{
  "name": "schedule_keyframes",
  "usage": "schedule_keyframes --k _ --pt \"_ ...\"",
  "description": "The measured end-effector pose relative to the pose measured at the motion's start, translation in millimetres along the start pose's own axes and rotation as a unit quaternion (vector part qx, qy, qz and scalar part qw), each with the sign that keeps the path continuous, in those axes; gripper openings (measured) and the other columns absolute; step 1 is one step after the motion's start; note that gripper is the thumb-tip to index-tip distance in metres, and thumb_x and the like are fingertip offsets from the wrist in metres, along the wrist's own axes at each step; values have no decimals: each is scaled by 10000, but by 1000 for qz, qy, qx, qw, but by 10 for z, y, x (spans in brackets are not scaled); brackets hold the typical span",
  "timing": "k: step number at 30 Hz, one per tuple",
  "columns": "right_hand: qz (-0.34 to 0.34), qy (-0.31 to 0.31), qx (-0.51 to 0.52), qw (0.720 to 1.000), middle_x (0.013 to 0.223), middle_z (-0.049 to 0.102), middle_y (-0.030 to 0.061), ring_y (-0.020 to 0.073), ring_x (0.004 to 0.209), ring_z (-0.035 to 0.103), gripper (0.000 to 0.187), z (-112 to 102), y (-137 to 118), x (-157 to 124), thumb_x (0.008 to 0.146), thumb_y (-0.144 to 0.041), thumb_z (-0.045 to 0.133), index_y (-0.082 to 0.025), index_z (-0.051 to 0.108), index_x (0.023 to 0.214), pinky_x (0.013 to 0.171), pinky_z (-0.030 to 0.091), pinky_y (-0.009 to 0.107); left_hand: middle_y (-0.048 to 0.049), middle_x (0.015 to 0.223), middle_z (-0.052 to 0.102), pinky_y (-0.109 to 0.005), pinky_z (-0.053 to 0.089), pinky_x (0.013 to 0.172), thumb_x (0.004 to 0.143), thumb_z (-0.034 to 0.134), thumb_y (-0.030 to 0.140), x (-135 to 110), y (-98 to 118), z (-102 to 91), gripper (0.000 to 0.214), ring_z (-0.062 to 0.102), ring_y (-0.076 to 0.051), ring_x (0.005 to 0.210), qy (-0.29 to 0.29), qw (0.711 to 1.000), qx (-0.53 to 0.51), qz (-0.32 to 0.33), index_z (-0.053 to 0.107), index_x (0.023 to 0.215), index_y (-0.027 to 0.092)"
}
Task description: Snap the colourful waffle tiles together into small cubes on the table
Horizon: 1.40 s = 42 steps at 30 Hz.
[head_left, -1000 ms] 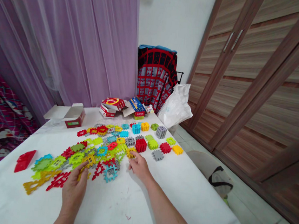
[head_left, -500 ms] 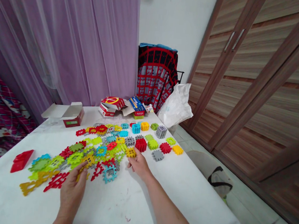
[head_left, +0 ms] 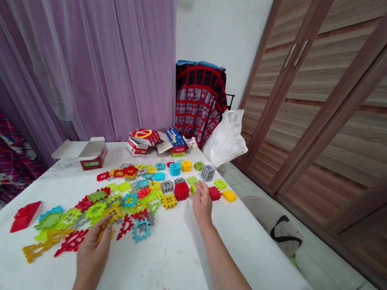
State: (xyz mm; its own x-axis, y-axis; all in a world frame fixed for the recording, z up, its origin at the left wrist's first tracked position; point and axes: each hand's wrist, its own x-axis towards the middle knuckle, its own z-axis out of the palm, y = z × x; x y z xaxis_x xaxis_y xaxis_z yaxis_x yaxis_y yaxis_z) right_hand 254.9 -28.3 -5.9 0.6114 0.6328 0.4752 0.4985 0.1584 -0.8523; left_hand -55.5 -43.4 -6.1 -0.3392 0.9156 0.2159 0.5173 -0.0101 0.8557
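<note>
Right hand (head_left: 202, 204) in among the neat stacks, left hand (head_left: 94, 247) at the jumbled heap!
At the back, the open box (head_left: 95, 154) has its flaps wide, and the red box (head_left: 144, 136) and white bag (head_left: 226, 139) sit beyond; what they hold can't be seen. Toothed plastic pieces (head_left: 96, 211) sprawl mid-table, flat, in lime, red, blue and yellow, some with window cutouts. The right fingers bunch before a lime stack (head_left: 192, 181), beside the red stack (head_left: 181, 191); the left thumb and forefinger stand apart. Whether either hand pinches anything, I can't tell.
</note>
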Motion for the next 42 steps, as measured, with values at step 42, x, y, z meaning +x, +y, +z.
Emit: schedule_keyframes --k 42 --pt "-67 -260 -155 951 1030 697 42 178 955 631 233 234 -616 -443 864 -215 461 -224 609 1043 851 448 281 -60 1026 726 -341 508 850 734 495 503 -22 45 -17 503 658 -238 944 -6 1000 0 -3 677 1104 214"
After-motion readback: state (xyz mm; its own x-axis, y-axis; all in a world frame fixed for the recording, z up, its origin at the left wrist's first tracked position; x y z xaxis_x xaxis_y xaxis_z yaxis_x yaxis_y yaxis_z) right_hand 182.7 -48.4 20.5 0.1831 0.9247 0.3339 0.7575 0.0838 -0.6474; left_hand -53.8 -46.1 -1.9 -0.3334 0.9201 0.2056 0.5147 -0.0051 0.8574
